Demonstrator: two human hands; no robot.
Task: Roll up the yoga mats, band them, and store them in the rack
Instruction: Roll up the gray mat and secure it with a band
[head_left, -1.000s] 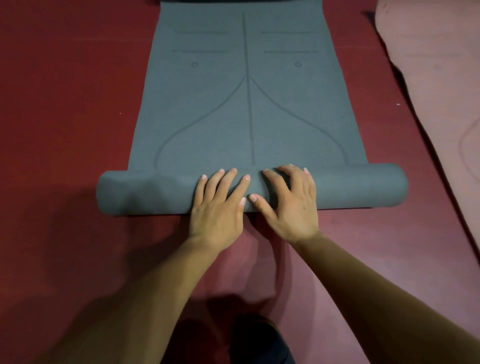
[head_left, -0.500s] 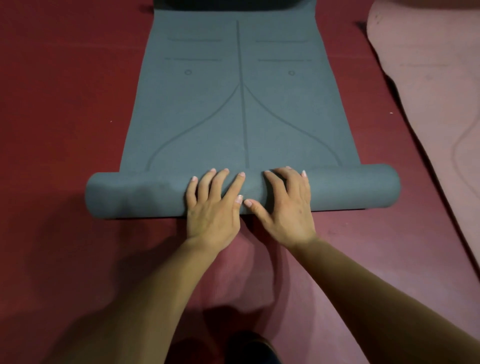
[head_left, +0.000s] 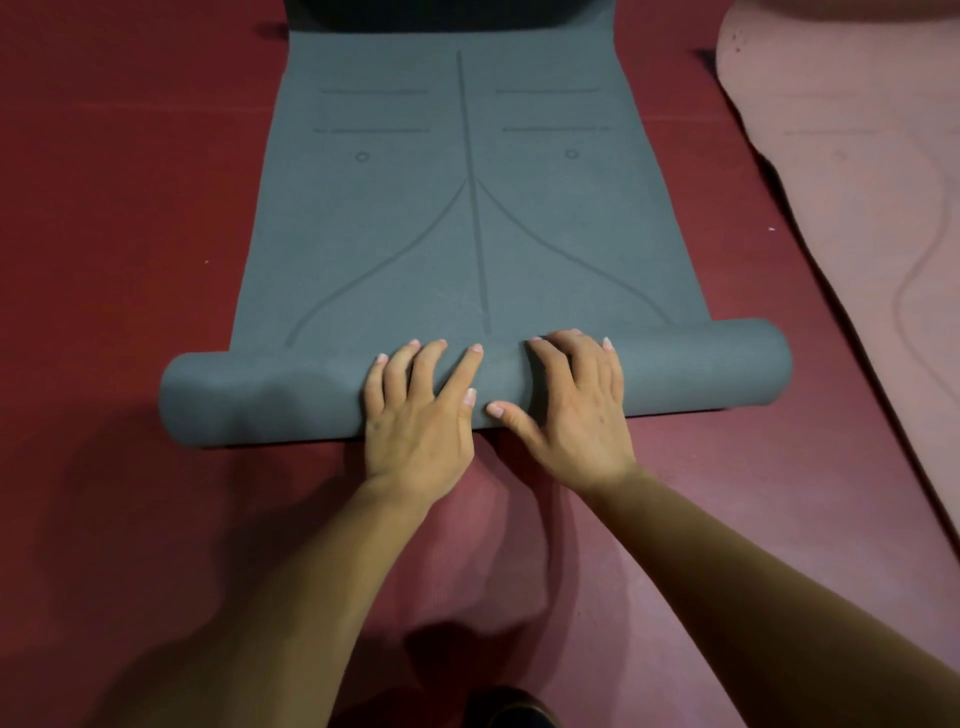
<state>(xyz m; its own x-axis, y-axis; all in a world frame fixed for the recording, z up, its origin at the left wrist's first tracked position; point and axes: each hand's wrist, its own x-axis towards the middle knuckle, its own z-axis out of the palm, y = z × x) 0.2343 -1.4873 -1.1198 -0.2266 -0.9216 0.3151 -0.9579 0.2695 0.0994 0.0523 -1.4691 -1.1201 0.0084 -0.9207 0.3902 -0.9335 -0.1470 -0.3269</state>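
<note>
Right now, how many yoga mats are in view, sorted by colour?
Grey mat: 1, partly rolled, with the left hand and the right hand pressing on the roll
Pink mat: 1, lying flat at the right
Total: 2

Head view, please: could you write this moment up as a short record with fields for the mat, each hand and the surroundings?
mat: grey yoga mat, near end rolled up, the rest flat on the red floor
roll: lies crosswise in front of the person, no band on it
left hand: on the roll's middle, fingers spread and straight
right hand: beside the left hand on the roll, fingers laid over its top
other: pink mat, unrolled, at the right
stage: rolling under way; no band or rack in view
</note>
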